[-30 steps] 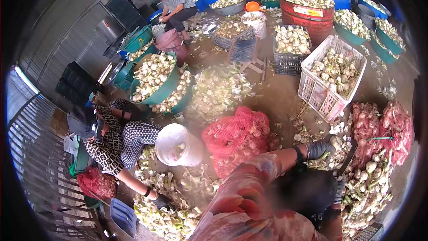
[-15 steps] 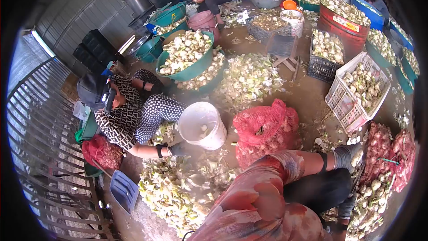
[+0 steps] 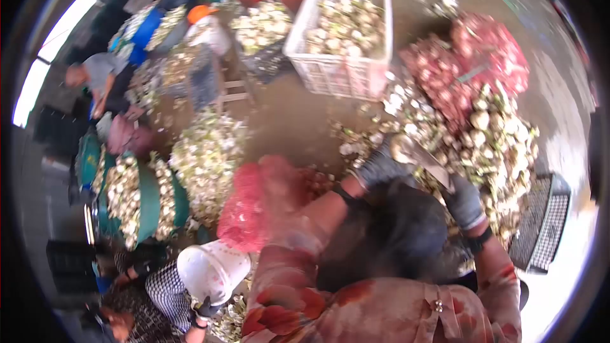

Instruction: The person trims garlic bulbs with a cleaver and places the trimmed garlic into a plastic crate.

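Observation:
My left hand point(image 3: 380, 164), in a grey glove, is closed around a pale garlic bulb point(image 3: 400, 148). My right hand point(image 3: 464, 203), also gloved, grips a knife point(image 3: 432, 166) whose blade points up and left, its tip close to the bulb. Whether the blade touches the bulb is blurred. Both hands are above my dark-clothed knees. Beyond and right of them lies a heap of garlic bulbs point(image 3: 502, 146) with stalks. Red net bags of garlic point(image 3: 489, 57) lie against the far side of that heap.
A white plastic crate point(image 3: 343, 76) of bulbs stands ahead. A red net bag point(image 3: 244, 206) sits by my left arm. At lower left, a co-worker's gloved hand point(image 3: 206, 308) is at a white bucket point(image 3: 203, 273). A dark crate point(image 3: 540, 222) lies right; green tubs point(image 3: 149, 200) stand left.
The view has swung to the right, so the heap and net bags now lie in front. My right hand and the knife have come into clear view. The co-worker's hand is now at the bucket.

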Motion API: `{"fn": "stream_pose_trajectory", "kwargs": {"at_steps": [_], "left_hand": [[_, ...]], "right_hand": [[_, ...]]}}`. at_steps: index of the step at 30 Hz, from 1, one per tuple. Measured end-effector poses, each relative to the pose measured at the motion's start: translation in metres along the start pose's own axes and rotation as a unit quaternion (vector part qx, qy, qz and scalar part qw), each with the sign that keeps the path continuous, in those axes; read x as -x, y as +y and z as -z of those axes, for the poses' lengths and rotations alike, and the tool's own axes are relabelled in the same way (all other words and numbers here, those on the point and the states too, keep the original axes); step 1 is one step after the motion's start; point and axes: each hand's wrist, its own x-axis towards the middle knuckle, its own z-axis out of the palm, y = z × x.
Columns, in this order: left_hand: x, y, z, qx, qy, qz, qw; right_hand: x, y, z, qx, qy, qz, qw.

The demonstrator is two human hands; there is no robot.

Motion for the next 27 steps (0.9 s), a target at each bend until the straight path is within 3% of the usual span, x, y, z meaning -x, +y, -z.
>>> {"fn": "stream_pose_trajectory", "kwargs": {"at_steps": [1,2,3,4,6,11,13,14,16,17,19,21,23,25,26,27], "left_hand": [[-0.014,-0.007,-0.004,-0.039,-0.024,-0.018,0.999],[-0.013,0.0,-0.003,-0.042,-0.048,0.028,0.998],[-0.024,-0.046,0.008,-0.206,-0.121,-0.048,0.97],[-0.023,-0.061,0.005,0.001,-0.096,0.038,0.995],[-0.027,-0.08,0.002,0.201,-0.077,0.145,0.966],[-0.025,-0.13,-0.002,-0.047,-0.143,0.108,0.983],[-0.021,-0.171,0.009,-0.134,-0.183,0.067,0.972],[-0.017,-0.198,0.012,-0.241,-0.18,-0.008,0.954],[-0.025,-0.199,0.005,-0.34,-0.18,-0.086,0.919],[-0.027,-0.197,0.003,-0.226,-0.207,-0.004,0.952],[-0.041,-0.158,-0.01,0.003,-0.241,0.156,0.958],[-0.052,-0.119,-0.033,0.012,-0.172,0.159,0.972],[-0.049,-0.103,-0.042,0.006,-0.107,0.191,0.976],[-0.041,-0.066,-0.041,-0.034,-0.114,0.126,0.985],[-0.041,-0.051,-0.03,0.002,-0.086,0.157,0.984],[-0.049,-0.05,-0.007,-0.122,-0.038,0.018,0.992]], "right_hand": [[-0.003,0.002,-0.001,0.004,-0.013,-0.007,1.0],[-0.005,-0.003,0.002,0.013,-0.039,-0.04,0.998],[-0.009,-0.003,0.003,0.02,-0.088,-0.071,0.993],[-0.012,-0.002,0.003,0.019,-0.104,-0.072,0.992],[-0.016,0.011,-0.004,0.006,-0.115,-0.052,0.992],[-0.028,0.043,-0.009,0.005,-0.153,-0.058,0.987],[-0.033,0.052,-0.009,-0.007,-0.169,-0.083,0.982],[-0.033,0.056,-0.01,-0.016,-0.181,-0.094,0.979],[-0.028,0.067,-0.024,-0.031,-0.162,-0.092,0.982],[-0.026,0.072,-0.031,-0.043,-0.141,-0.082,0.986],[-0.019,0.077,-0.035,-0.055,-0.132,-0.079,0.987],[-0.011,0.083,-0.049,0.017,-0.114,-0.093,0.989],[-0.003,0.102,-0.064,0.037,-0.146,-0.293,0.944],[0.033,0.141,-0.08,0.069,-0.176,-0.285,0.94],[0.034,0.14,-0.079,0.069,-0.163,-0.274,0.945],[0.044,0.134,-0.075,0.07,-0.162,-0.271,0.946]]}}
